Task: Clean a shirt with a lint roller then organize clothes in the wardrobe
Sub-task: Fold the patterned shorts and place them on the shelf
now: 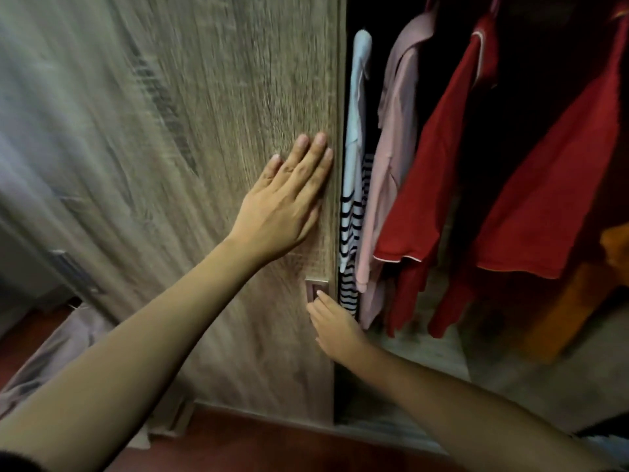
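A wooden sliding wardrobe door fills the left and middle of the view. My left hand lies flat on it near its right edge, fingers straight. My right hand reaches lower down, its fingertips at the small recessed metal handle in the door. Right of the door the wardrobe stands open. Inside hang a white shirt with black stripes, a pink shirt and two red garments.
An orange garment hangs low at the far right. The wardrobe's pale floor shows under the clothes. A pinkish cloth lies on the dark red floor at lower left. Another handle sits on the left door.
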A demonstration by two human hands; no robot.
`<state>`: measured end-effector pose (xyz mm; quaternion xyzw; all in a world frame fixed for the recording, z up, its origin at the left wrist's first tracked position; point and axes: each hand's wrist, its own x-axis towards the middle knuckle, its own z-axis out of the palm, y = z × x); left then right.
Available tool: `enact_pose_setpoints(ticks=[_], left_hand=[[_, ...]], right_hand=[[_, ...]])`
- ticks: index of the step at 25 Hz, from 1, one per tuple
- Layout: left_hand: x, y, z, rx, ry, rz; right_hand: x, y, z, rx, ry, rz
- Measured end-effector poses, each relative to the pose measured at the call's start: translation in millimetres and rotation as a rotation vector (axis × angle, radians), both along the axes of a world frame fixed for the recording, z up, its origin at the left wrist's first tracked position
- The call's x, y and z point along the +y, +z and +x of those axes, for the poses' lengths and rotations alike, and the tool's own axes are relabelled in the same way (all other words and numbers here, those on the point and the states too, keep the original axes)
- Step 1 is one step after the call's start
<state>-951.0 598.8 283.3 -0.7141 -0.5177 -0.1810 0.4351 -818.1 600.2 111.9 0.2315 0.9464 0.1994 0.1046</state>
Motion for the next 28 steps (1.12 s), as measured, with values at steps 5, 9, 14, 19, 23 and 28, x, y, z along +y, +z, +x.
enact_pose_setpoints(ticks=[5, 9, 14, 19, 23, 28], left_hand=[[4, -2, 5, -0.010, -0.058, 0.033], [13, -4, 32, -0.029, -0.125, 0.047], [35, -12, 95, -0.044, -0.225, 0.129], [55, -14, 179, 0.018, -0.278, 0.190], [71, -12, 256, 0.071, -0.337, 0.196], [87, -13, 351, 0.079, -0.342, 0.180]], right_hand=[[7, -5, 4, -0.171, 0.161, 0.246], [12, 0, 28, -0.173, 0.118, 0.212], [11, -1, 86, -0.195, -0.034, 0.194], [17, -1, 166, -0.219, -0.184, 0.208], [21, -4, 250, -0.197, -0.284, 0.217], [29, 4, 343, -0.207, -0.350, 0.196]])
